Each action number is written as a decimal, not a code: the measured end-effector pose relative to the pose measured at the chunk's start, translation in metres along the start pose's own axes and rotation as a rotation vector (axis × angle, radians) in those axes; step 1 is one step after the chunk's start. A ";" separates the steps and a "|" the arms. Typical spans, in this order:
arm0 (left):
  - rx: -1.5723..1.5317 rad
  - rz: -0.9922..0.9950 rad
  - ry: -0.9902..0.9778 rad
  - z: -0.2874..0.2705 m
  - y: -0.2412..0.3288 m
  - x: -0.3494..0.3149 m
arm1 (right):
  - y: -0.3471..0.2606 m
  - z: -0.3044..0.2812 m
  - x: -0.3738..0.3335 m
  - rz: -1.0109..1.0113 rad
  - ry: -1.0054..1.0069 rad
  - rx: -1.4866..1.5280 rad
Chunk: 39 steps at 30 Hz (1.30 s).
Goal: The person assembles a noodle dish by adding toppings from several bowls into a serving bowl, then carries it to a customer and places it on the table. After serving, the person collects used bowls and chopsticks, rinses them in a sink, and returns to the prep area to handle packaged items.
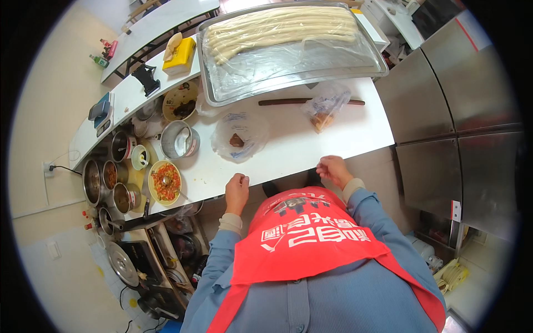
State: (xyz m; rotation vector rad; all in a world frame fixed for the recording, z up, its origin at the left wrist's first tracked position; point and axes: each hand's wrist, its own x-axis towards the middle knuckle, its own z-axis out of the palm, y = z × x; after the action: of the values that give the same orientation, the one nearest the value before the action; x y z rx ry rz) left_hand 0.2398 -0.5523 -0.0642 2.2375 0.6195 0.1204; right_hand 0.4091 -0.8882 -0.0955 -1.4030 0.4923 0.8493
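My left hand (237,194) is at the table's front edge, its fingers curled in and nothing visible in them. Farther right, my right hand (334,170) hovers by the same edge, fingers loosely bent together, with no object showing. Ahead of the left hand, a clear plastic bag (252,131) lies spread on the white table (283,158), with a small brown lump (237,140) in its middle. Beyond the right hand lies another clear bag (331,100) with orange-brown food pieces (321,121) at its near end. It rests across a long thin dark rolling stick (277,102).
A large metal tray (311,69) of long dough strips (283,30) under plastic film stands at the back. To the left are a metal pot (191,145), a bowl of chopped red and green vegetables (165,182) and several smaller pots. Steel cabinets (427,180) stand on the right.
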 end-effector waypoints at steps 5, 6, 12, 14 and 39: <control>0.041 0.047 -0.186 0.014 0.029 -0.006 | -0.065 -0.020 0.033 -0.307 0.259 -0.105; 0.052 0.050 -0.218 0.018 0.035 -0.010 | -0.081 -0.018 0.043 -0.420 0.344 -0.167; 0.039 0.043 -0.356 0.029 0.059 -0.035 | -0.149 -0.007 0.101 -0.639 0.459 0.056; 0.031 0.033 -0.326 0.024 0.065 -0.037 | -0.153 -0.007 0.111 -0.491 0.324 0.146; -0.897 -0.385 -0.266 0.087 0.118 0.070 | -0.101 0.063 -0.034 -1.335 -0.089 -0.932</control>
State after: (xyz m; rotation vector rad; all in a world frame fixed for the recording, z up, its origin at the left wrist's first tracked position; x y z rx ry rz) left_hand 0.3725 -0.6455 -0.0455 1.2225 0.6638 -0.0847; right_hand 0.4530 -0.8294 0.0041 -2.0308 -1.0049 -0.0467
